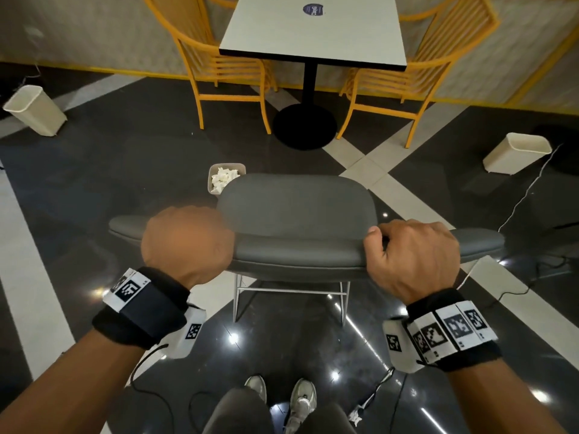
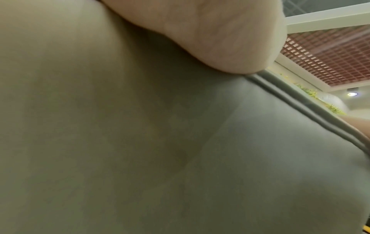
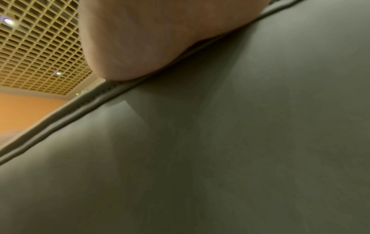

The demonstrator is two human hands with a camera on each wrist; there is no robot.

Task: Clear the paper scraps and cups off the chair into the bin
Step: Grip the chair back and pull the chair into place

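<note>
A grey upholstered chair [image 1: 297, 211] stands in front of me with its back toward me. The part of the seat that shows is bare grey. My left hand [image 1: 188, 242], blurred, lies over the left top edge of the backrest with its fingers curled out of sight. My right hand [image 1: 410, 255] grips the right top edge, thumb on the near side. Behind the chair a small bin [image 1: 212, 170] holds white paper scraps [image 1: 224, 178]. Each wrist view shows only a palm [image 2: 210, 36] [image 3: 150, 39] against the grey upholstery [image 2: 180, 142] [image 3: 240, 142]. No cups are visible.
Two cream bins lean on the dark floor, one far left [image 1: 34, 109] and one far right [image 1: 517, 153]. A white table [image 1: 313, 29] on a black pedestal stands beyond, flanked by yellow chairs [image 1: 219, 73] [image 1: 407, 79]. Cables trail across the floor [image 1: 517, 198]. My shoes [image 1: 300, 399] are below.
</note>
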